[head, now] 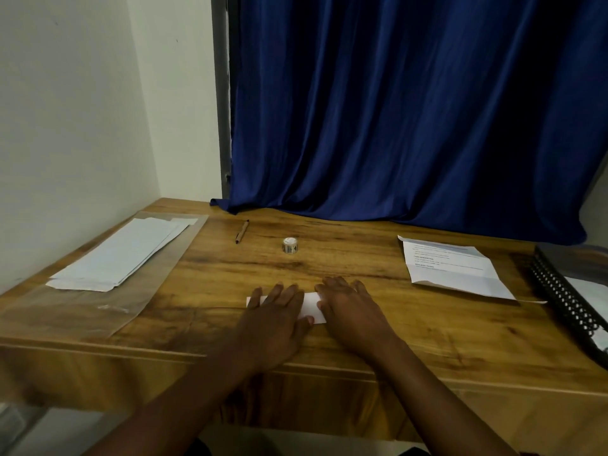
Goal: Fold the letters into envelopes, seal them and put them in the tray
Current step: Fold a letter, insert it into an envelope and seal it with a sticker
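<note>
From my remote seat I saw, at the far left of the wooden desk, a loose stack of white envelopes lying on a clear plastic sleeve; the sheets overlapped too much for me to count them. Further right, toward the back, lay one brown pen and, near it, one small roll of stickers standing on its flat face. In front of those, near the desk's front edge, one folded white letter lay flat under both hands. The left hand rested palm-down on the letter's left part, fingers straight and slightly spread, fingertips past its far edge. The right hand lay beside it with fingers straight and close together, its thumb touching the letter's right end; only a strip of paper showed between the two hands. To the right lay one unfolded printed letter, creased across, and at the far right edge one black mesh tray with white paper inside.
</note>
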`<act>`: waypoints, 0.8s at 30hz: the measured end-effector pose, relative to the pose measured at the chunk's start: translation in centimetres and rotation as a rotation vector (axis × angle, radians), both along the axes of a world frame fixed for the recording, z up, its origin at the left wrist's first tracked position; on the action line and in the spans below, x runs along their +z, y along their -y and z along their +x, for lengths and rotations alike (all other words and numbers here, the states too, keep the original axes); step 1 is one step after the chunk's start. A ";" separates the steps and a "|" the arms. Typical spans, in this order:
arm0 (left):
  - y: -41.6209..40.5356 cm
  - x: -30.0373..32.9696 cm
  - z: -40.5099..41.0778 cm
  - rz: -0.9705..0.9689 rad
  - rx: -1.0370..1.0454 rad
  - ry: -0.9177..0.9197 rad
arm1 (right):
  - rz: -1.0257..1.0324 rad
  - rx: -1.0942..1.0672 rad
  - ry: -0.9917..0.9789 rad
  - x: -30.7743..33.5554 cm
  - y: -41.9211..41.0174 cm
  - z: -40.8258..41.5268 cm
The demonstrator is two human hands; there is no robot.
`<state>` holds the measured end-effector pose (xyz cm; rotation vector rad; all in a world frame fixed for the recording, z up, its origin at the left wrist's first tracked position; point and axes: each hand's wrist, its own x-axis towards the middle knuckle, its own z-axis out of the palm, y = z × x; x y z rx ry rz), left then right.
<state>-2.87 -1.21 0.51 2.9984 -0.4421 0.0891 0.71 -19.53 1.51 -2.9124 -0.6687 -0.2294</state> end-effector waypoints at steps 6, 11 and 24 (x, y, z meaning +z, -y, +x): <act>-1.0 -0.3 0.5 0.129 -0.083 -0.084 | 0.219 0.144 -0.210 -0.8 -3.6 -2.1; -1.0 -0.4 0.5 0.050 -0.063 -0.069 | 0.150 0.089 -0.227 -0.9 -1.6 -1.3; -4.2 0.7 -0.7 0.028 -0.031 -0.148 | 0.000 -0.039 -0.202 -0.8 3.3 -0.8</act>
